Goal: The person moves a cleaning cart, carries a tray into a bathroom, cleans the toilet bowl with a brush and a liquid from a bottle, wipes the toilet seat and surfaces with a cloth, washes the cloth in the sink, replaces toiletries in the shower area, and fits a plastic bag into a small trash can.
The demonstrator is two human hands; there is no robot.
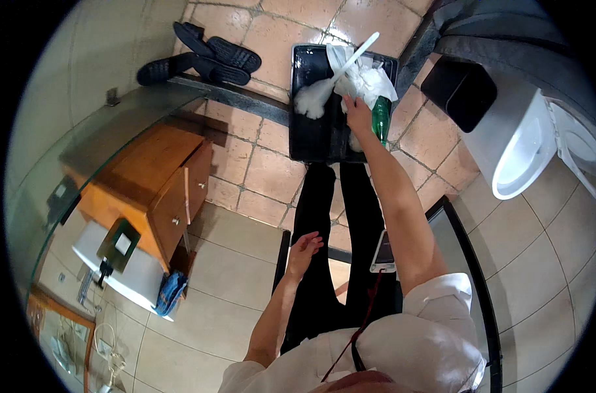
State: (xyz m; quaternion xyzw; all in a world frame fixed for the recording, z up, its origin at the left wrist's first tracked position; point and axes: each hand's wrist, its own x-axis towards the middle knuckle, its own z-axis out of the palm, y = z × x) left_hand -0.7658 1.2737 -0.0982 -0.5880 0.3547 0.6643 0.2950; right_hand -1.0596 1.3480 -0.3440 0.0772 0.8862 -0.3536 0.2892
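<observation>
A black rectangular tray (pixel 299 141) lies on the floor at the far middle. In it rest a white brush (pixel 313 98) with a long white handle, a crumpled white plastic bag (pixel 365 80) and a green bottle (pixel 380 118). My right hand (pixel 359 116) reaches down into the tray at the near edge of the bag, just left of the bottle. Its fingers are stretched and apart, with nothing visible held in them; whether they touch the bag is unclear. My left hand (pixel 304 251) hangs in front of my left leg, empty, with its fingers loosely apart.
Dark slippers (pixel 229 57) lie at the far left beyond a low dark sill (pixel 265 107). A wooden cabinet (pixel 150 180) stands left. To the right are a black bin (pixel 465 92) and a white toilet (pixel 523 154). A phone (pixel 383 252) hangs from a red cord before me.
</observation>
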